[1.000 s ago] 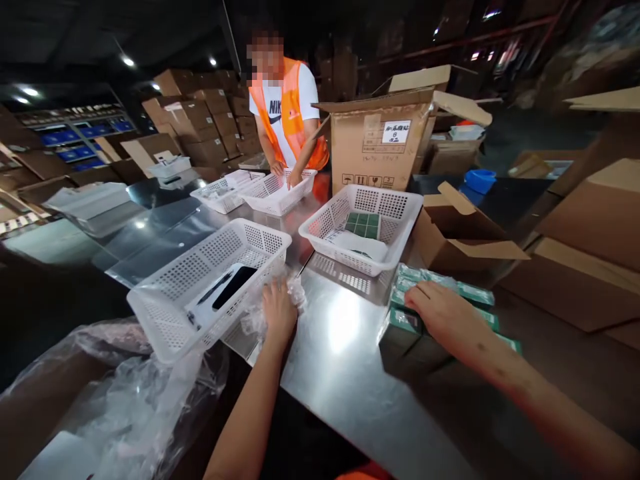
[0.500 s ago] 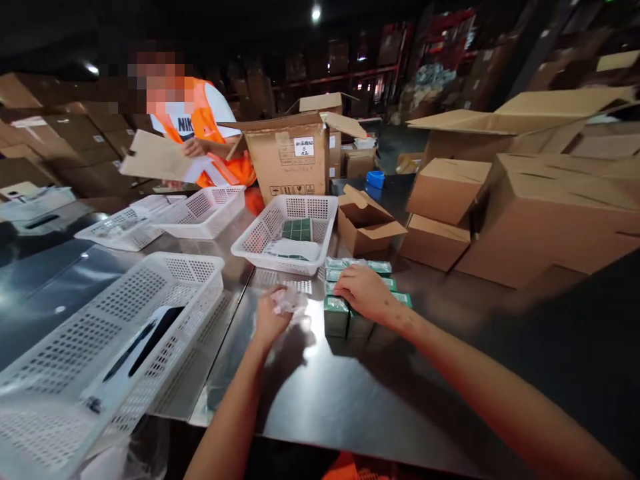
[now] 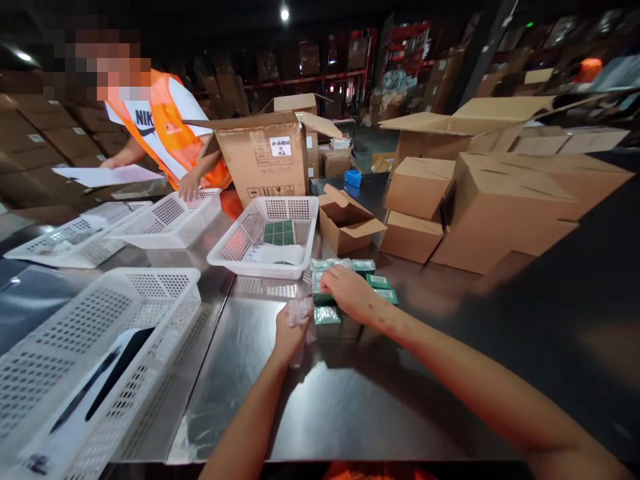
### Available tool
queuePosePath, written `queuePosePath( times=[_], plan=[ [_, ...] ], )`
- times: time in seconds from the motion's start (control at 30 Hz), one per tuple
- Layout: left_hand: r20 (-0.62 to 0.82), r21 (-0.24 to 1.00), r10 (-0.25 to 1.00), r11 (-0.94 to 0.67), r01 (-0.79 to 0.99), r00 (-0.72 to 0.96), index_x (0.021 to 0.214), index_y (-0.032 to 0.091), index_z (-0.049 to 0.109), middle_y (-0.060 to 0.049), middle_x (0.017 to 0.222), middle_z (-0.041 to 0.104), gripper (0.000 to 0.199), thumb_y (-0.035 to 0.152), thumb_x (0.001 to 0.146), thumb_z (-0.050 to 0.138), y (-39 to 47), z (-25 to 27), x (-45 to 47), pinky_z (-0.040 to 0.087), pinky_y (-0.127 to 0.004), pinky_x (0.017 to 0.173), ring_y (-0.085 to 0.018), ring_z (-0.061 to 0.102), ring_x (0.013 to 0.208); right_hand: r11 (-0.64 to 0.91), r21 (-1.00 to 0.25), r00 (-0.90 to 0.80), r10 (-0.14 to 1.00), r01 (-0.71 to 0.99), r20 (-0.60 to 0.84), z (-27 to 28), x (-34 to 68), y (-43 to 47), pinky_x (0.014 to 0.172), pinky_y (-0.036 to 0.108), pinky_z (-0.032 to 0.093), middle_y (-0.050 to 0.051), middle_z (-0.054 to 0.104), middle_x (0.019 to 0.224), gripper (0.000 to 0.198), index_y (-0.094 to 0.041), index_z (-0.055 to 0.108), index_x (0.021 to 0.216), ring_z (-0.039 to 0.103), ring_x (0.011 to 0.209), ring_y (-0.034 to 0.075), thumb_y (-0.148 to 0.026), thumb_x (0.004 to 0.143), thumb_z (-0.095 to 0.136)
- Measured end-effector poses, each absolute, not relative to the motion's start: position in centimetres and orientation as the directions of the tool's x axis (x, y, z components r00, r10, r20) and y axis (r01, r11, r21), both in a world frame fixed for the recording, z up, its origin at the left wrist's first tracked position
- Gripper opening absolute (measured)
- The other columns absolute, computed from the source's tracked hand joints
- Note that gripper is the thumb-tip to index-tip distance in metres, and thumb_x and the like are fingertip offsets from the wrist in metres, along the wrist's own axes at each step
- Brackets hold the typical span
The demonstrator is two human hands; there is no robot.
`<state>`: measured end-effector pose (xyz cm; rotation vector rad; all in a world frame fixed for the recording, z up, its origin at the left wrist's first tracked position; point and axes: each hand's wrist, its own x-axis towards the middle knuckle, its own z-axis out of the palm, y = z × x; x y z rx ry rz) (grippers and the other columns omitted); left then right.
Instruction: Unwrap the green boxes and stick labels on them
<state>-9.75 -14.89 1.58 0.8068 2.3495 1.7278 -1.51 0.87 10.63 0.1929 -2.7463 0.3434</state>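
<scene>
While my left hand (image 3: pixel 289 337) grips crumpled clear plastic (image 3: pixel 300 311), fingers closed, my right hand (image 3: pixel 347 292) lies over the green boxes (image 3: pixel 379 281), fingers curled; whether they pinch one, I cannot tell. Head view, sole entry: green boxes, grouped on the metal table (image 3: pixel 345 427), just beside the plastic. Progress, by my judgement: grouping largely done; plastic not put down, small carton (image 3: pixel 343 235) behind with flaps unclosed. Also present: near basket (image 3: pixel 160 275), left, holding a white-and-black item (image 3: pixel 121 371); middle basket (image 3: pixel 263 270), holding a green gridded block (image 3: pixel 279 233); large labelled carton (image 3: pixel 265 173); brown cartons (image 3: pixel 419 189), right; co-worker (image 3: pixel 167 130), one hand at the far basket (image 3: pixel 167 235). Obstruction: my right hand, hiding several boxes.
</scene>
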Motion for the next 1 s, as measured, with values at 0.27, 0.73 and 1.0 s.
queuePosePath(
  times=[0.27, 0.73, 1.0],
  plan=[
    [0.185, 0.96, 0.46, 0.107, 0.26, -0.869, 0.08, 0.02, 0.066, -0.01, 0.085, 0.077, 0.02, 0.036, 0.069, 0.065, -15.3, 2.0, -9.9, 0.058, -0.038, 0.076, -0.026, 0.071, 0.078, 0.896, -0.393, -0.896, -0.011, -0.206, 0.444, 14.1, 0.8, 5.8, 0.095, 0.037, 0.048, 0.01, 0.057, 0.116, 0.026, -0.017, 0.063, 0.119, 0.057, 0.106, 0.024, -0.024, 0.095, 0.067],
    [0.269, 0.9, 0.447, 0.199, 0.388, -0.853, 0.091, 0.022, 0.07, -0.01, 0.089, 0.077, 0.025, 0.04, 0.076, 0.063, -15.6, 2.9, -10.1, 0.059, -0.042, 0.079, -0.028, 0.073, 0.082, 0.98, -0.196, -0.917, 0.085, 0.008, 0.391, 11.2, 2.3, 4.8, 0.073, 0.031, 0.035, 0.005, 0.064, 0.086, 0.014, -0.014, 0.063, 0.087, 0.057, 0.082, 0.021, -0.011, 0.1, 0.059],
    [0.517, 0.69, 0.511, 0.225, 0.688, -0.687, 0.095, 0.023, 0.074, -0.008, 0.099, 0.076, 0.023, 0.032, 0.076, 0.065, -15.0, 7.6, -10.2, 0.055, -0.043, 0.094, -0.028, 0.071, 0.097, 0.998, 0.005, -0.913, -0.061, -0.065, 0.404, 11.1, 1.8, 5.3, 0.07, 0.033, 0.036, 0.01, 0.061, 0.095, 0.016, -0.014, 0.063, 0.092, 0.054, 0.086, 0.025, -0.023, 0.104, 0.056]
  ],
)
